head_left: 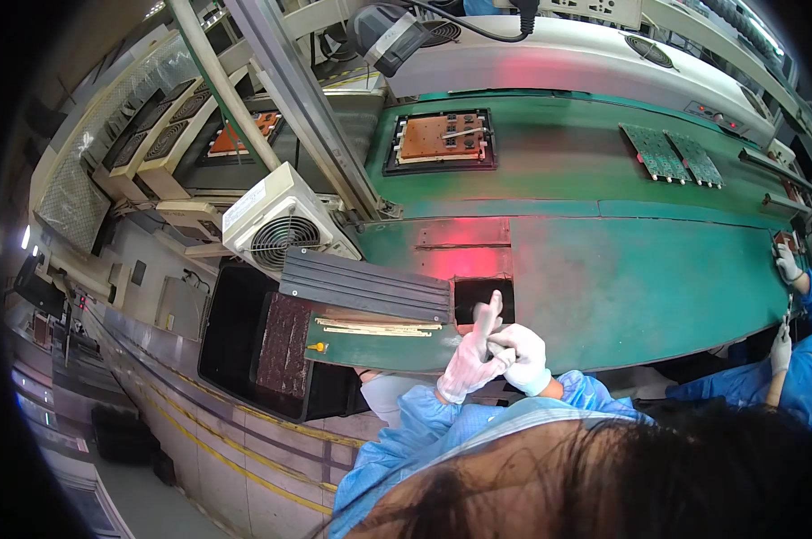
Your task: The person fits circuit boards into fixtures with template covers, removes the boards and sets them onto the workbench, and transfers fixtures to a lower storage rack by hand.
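Observation:
Both my hands wear white gloves and meet above the front edge of the green bench. My left hand points upward with at least one finger stretched out, and I see no object in it. Against its side my right hand is closed, fingers bent around part of the left glove. Just behind the hands is a dark square opening in the bench top. Left of them lie several thin pale strips, beside a grey ribbed panel.
A fixture with an orange-brown board sits on the green conveyor, with green circuit boards farther right. A white fan unit and a black bin stand left. At far right a co-worker's gloved hands are working.

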